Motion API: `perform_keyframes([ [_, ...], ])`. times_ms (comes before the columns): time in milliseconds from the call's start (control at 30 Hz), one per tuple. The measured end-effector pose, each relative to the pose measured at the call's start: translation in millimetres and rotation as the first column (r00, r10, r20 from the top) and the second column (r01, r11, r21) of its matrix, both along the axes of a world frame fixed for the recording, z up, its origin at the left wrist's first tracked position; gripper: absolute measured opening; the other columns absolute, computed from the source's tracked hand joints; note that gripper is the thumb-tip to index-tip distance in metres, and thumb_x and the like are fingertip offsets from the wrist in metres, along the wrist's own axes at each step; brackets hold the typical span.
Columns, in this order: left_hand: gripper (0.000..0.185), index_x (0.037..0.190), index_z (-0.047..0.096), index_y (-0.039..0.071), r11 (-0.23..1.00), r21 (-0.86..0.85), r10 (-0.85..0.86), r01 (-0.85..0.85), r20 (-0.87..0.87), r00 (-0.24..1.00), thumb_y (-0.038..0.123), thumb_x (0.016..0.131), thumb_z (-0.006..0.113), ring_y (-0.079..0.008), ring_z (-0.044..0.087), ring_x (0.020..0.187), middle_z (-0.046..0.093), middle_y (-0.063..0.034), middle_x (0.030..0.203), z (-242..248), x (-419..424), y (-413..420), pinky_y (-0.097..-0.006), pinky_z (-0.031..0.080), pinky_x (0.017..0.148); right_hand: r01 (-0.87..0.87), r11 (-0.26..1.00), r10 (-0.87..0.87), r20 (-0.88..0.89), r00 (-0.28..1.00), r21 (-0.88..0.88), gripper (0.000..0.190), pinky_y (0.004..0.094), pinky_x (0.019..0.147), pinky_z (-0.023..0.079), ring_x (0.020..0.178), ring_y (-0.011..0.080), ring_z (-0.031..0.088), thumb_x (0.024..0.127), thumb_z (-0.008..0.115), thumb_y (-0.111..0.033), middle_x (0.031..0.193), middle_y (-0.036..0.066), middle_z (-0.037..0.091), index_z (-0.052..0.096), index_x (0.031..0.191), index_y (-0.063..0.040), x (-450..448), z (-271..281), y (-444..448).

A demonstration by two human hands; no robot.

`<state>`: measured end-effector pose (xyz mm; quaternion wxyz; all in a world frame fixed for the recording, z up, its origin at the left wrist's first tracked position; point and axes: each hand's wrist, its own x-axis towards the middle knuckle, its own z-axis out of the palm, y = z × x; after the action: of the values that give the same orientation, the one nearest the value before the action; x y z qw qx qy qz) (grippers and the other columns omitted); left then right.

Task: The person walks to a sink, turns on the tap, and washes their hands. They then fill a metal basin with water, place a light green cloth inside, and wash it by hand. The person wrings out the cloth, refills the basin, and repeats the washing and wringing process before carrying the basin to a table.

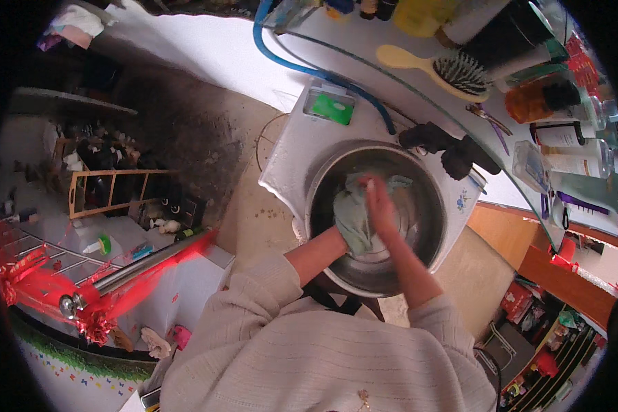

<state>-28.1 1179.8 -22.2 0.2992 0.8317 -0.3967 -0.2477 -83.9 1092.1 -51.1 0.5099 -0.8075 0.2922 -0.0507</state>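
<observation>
A round stainless steel basin (426,257) sits before me with a little water in its bottom. Inside it, a wet pale green cloth (351,211) lies bunched between my hands. My left hand (342,242) reaches in from the lower left, and the cloth covers most of it past the wrist. Against the cloth's right side is my right hand (378,206), blurred, fingers together and pointing away from me. The two hands meet near the cloth's far end.
The basin is set in a white washstand (298,149) holding a green soap bar (332,109). A blue hose (335,74) hangs behind. Dark cloth (450,149) lies at the back right. A glass shelf (422,92) with a hairbrush (461,74) and several bottles overhangs there. Left is a metal handrail (139,262).
</observation>
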Motion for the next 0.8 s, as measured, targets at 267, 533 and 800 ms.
perform_keyframes([
  [267,0.041,0.129,0.057,0.010,0.968,0.132,-0.233,0.213,0.154,0.960,0.027,0.092,0.053,-0.0264,0.062,0.111,0.061,-0.0102,0.127,-2,2,19,-0.0448,0.050,0.088,-0.229,0.868,0.242,-0.029,0.970,-0.441,0.037,0.0456,0.081,0.053,0.092,0.0374,0.065,0.097,0.055,-0.026,0.103,0.018,0.066,0.050,0.130,-0.009,95,12,-69],
  [533,0.031,0.115,0.070,0.012,0.847,0.491,-0.281,0.204,0.088,0.956,0.019,0.086,0.060,-0.0259,0.067,0.102,0.068,-0.0105,0.116,-3,-2,18,-0.0493,0.055,0.072,-0.224,0.692,0.475,0.199,0.857,-0.686,0.035,0.0477,0.094,0.047,0.107,0.0379,0.057,0.093,0.060,-0.020,0.111,0.018,0.062,0.057,0.125,-0.007,184,4,-73],
  [800,0.020,0.094,0.073,0.007,0.821,0.505,-0.293,0.266,-0.026,0.956,0.009,0.076,0.064,-0.0344,0.067,0.095,0.071,-0.0110,0.099,40,47,42,-0.0426,0.055,0.073,-0.486,0.751,0.514,-0.067,0.855,-0.446,0.036,0.0445,0.101,0.043,0.117,0.0359,0.054,0.080,0.071,-0.018,0.127,0.013,0.058,0.064,0.114,-0.009,-17,-1,-72],
])
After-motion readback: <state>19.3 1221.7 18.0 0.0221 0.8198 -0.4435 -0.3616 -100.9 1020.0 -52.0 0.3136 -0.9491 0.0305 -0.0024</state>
